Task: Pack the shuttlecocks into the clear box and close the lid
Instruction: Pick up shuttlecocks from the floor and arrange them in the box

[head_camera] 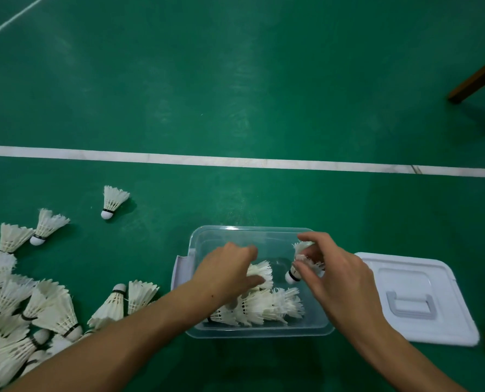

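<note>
Pinching a shuttlecock [297, 267] in right hand [334, 275], left hand [227, 267] gripping another shuttlecock [261, 274] inside clear box [252, 331]

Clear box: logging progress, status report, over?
Left hand and right hand each hold a shuttlecock inside clear box. Lid off, right of box. Pile of shuttlecocks remains.

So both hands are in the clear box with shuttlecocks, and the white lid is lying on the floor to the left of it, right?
Not quite. The head view shows the lid on the floor to the right of the clear box, not the left. The rest holds: left hand and right hand are both in the box with shuttlecocks.
</note>
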Tool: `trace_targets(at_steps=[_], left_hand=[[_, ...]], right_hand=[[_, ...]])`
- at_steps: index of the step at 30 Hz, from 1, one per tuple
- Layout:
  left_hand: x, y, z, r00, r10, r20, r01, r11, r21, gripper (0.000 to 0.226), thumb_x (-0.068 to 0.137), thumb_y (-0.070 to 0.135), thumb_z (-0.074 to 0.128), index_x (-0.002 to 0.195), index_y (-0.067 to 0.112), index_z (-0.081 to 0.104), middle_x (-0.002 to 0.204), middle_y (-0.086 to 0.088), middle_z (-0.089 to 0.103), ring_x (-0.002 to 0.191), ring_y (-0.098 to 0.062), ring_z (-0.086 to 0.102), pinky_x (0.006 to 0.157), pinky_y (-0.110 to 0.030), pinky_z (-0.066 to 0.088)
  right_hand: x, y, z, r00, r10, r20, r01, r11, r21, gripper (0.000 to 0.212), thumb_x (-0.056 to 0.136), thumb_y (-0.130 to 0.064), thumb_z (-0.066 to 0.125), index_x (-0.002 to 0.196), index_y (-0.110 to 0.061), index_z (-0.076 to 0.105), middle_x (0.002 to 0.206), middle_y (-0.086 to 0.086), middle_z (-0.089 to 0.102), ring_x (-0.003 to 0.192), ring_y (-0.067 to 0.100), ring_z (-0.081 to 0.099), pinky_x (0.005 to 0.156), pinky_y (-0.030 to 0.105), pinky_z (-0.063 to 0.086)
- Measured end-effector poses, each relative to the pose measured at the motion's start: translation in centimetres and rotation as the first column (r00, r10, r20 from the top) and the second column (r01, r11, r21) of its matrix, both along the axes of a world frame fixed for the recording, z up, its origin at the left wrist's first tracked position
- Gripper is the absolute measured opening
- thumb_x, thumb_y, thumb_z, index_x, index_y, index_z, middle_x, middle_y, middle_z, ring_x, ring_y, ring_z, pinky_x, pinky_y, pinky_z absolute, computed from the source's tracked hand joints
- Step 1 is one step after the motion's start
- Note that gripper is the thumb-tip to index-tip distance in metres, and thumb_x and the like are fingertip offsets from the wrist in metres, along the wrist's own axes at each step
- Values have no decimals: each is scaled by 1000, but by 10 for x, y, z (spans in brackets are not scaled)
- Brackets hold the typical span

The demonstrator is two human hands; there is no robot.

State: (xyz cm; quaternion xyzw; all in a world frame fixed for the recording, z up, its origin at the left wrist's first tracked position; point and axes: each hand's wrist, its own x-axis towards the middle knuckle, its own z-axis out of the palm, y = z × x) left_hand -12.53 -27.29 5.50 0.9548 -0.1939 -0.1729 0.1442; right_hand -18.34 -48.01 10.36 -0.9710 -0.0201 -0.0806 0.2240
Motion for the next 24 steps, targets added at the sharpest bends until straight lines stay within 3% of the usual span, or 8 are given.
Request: trace_targets(at_steps=[3, 7, 13, 17, 24], left_hand=[[5, -17, -11, 987, -140, 76, 121, 969, 216, 53, 92, 65, 66, 115, 19, 54, 87, -1, 60, 75, -28, 58, 64, -34, 44], [18, -31, -25, 981, -186, 46, 164, 940, 299, 55, 87, 69, 70, 105, 19, 58, 83, -1, 64, 69, -25, 54, 60, -34, 36], [33, -35, -43, 985, -131, -114, 157, 953, 261, 53, 86, 69, 71, 102, 18, 62, 87, 1, 67, 77, -22, 62, 65, -34, 44], [35, -31, -45, 987, -138, -80, 154, 957, 247, 41, 88, 57, 76, 98, 19, 66, 87, -1, 68, 77, -23, 63, 66, -35, 45], [35, -21, -37, 992, -129, -10, 128, 967, 221, 42, 87, 55, 75, 113, 23, 67, 96, 0, 73, 82, -23, 67, 68, -32, 46]], right_hand=[[4, 1, -7, 999, -35, -17, 36, 997, 64, 45, 89, -29, 84, 126, -37, 58, 94, -24, 70, 83, 7, 72, 72, 35, 60], [7, -1, -15, 998, -57, -36, 60, 992, 108, 43, 90, -24, 83, 126, -32, 60, 95, -18, 71, 82, 5, 70, 76, 34, 62], [8, 2, -27, 995, -53, -84, 60, 994, 86, 40, 91, -20, 82, 124, -30, 62, 94, -15, 71, 84, 6, 68, 76, 30, 61], [10, 3, -31, 992, -56, -116, 66, 994, 87, 39, 92, -16, 80, 125, -28, 62, 94, -14, 70, 84, 8, 68, 77, 30, 60], [15, 5, -39, 989, -39, -143, 45, 998, 41, 40, 93, -13, 77, 127, -25, 62, 97, -9, 73, 88, 15, 70, 79, 37, 60]])
